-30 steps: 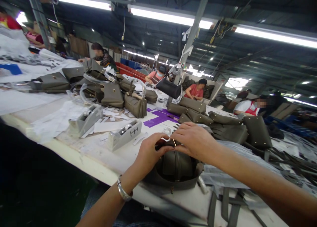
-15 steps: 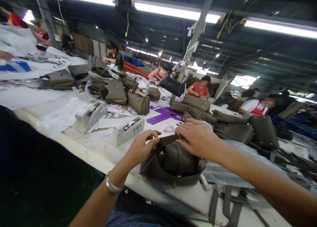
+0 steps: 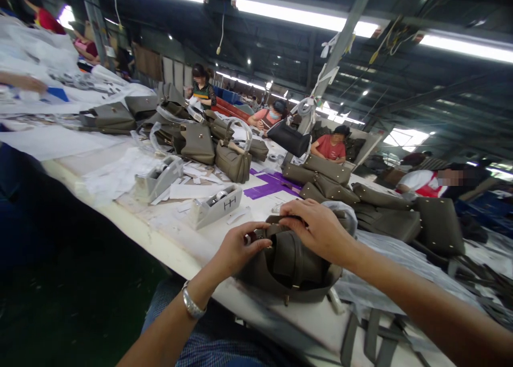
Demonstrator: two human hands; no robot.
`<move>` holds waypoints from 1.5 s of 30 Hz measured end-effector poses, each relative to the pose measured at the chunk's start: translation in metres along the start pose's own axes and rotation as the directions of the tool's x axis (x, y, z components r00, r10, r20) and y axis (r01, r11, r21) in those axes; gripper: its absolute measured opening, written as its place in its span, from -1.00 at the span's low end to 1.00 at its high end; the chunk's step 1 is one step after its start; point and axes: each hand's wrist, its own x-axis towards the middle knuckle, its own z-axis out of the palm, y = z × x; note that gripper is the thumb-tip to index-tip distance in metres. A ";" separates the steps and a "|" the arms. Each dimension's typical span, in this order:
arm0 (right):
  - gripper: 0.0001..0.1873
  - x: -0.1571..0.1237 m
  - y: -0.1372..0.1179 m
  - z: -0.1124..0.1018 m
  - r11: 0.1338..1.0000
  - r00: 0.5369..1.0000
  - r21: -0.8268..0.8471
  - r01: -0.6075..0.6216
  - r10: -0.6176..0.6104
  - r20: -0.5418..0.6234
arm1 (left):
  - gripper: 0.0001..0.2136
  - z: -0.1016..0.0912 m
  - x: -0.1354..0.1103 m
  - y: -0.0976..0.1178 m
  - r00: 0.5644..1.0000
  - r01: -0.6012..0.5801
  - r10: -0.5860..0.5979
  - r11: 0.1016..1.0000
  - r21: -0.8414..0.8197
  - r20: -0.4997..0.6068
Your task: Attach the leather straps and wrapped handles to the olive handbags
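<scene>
In front of me on the table stands an olive-brown handbag [image 3: 280,287], its top open and an inner flap and gold-coloured hardware showing. My left hand [image 3: 242,248] is closed in a pinch at the left end of the bag's strap [image 3: 274,229], close to the rim. The thumb and fingers of my right hand [image 3: 318,229] pinch the same strap a little further right, above the far side of the opening. What exactly lies between the fingertips is partly hidden.
Two tape dispensers [image 3: 216,205] stand left of the bag. More handbags [image 3: 198,142] lie behind them and to the right. Loose straps [image 3: 374,335] and clear plastic film [image 3: 388,273] are at the right. Co-workers [image 3: 331,145] sit beyond the table [image 3: 140,233].
My right hand has drawn closer to my left, and its fingers have curled more tightly around the strap. The whole view has shifted slightly, with things now further right.
</scene>
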 end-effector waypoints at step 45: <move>-0.92 0.013 0.019 0.014 0.989 0.887 0.095 -0.117 0.062 0.457 | -0.71 0.037 -0.009 -0.009 0.974 -0.101 0.074 0.988 -0.119 -0.213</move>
